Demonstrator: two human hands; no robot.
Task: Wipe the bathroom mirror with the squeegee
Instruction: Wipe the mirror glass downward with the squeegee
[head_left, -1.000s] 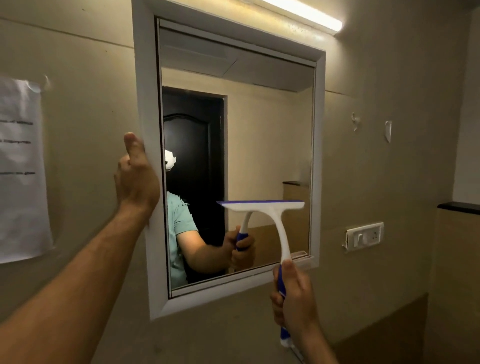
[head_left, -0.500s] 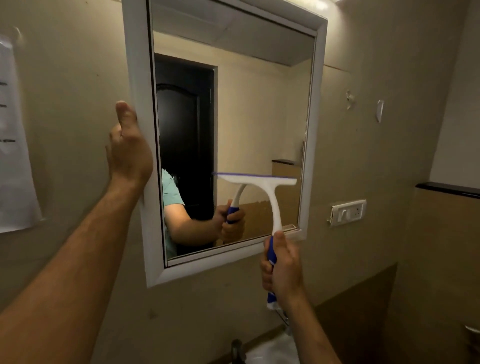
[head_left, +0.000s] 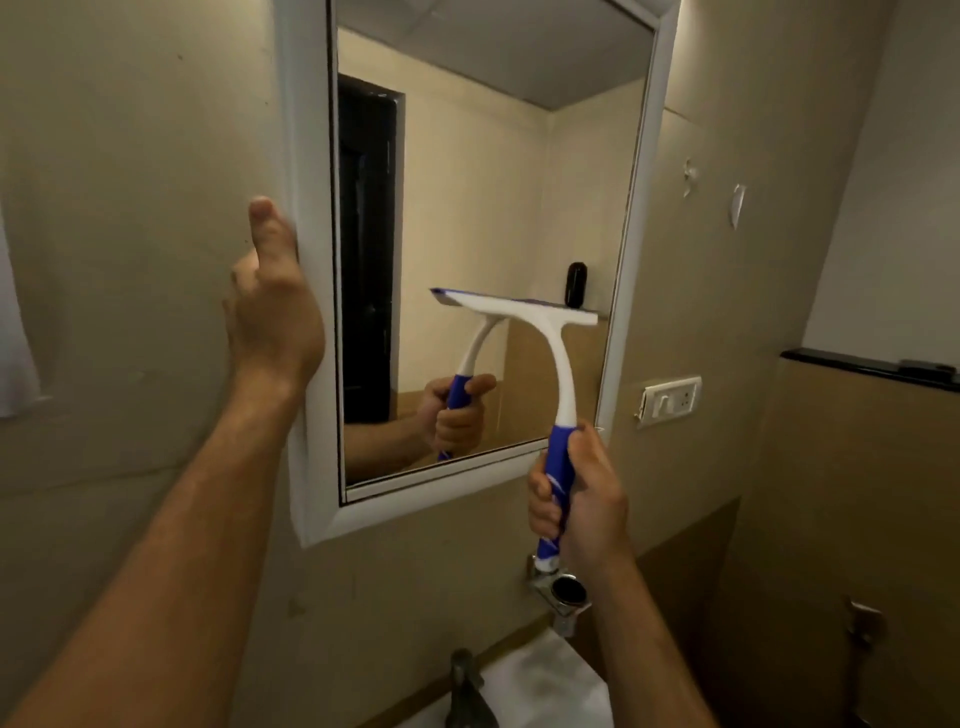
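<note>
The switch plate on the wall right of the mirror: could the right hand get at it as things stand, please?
Probably yes: the right hand is just below-left of the switch plate, with bare wall between, though its fingers grip the squeegee.

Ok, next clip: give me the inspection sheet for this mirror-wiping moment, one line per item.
Surface: mirror in a white frame on a beige wall; streaks cannot be judged.
Job's things: squeegee, blade on the lower right glass.
Clutter: black object reflected on a shelf.
Grippers: left hand rests on the frame's left edge, fingers hidden; right hand grips the blue handle.
Cables: nothing seen.
Surroundings: switch plate, tap, basin, paper at left.
</note>
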